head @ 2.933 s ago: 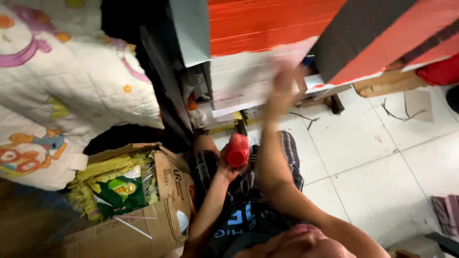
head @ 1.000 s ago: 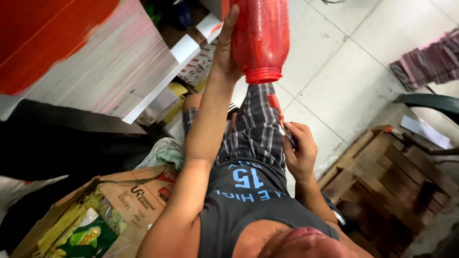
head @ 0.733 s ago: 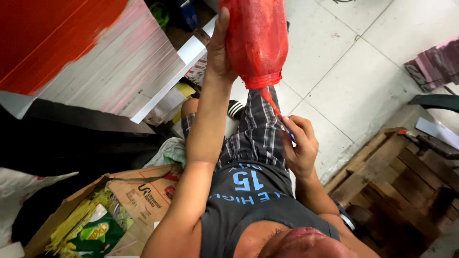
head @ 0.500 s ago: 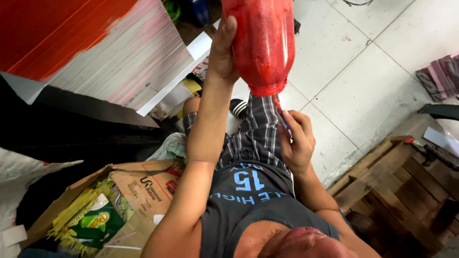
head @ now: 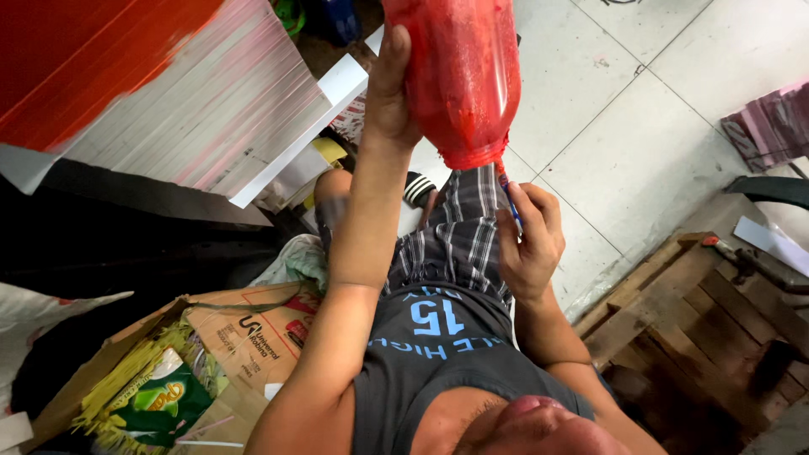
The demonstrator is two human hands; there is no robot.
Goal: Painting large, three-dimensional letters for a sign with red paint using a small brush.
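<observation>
My left hand (head: 393, 94) is raised and grips a red, paint-smeared plastic bottle (head: 462, 76), held upside down with its cut lower end pointing at my lap. My right hand (head: 531, 242) sits just under that end, pinching a thin blue stick (head: 509, 196) whose tip reaches the bottle's rim. Both hands are above my checked shorts (head: 459, 244). The top of the bottle is cut off by the frame edge.
A thick stack of white sheets with red-painted edges (head: 168, 101) lies at upper left. An open cardboard box (head: 244, 337) with a green packet (head: 160, 400) stands at lower left. Wooden slats (head: 699, 312) are at right, on a white tiled floor (head: 624, 109).
The bottle went from my lap up in front of me, held inverted. My right hand rose from my lap and brought the blue stick up to the bottle's lower end.
</observation>
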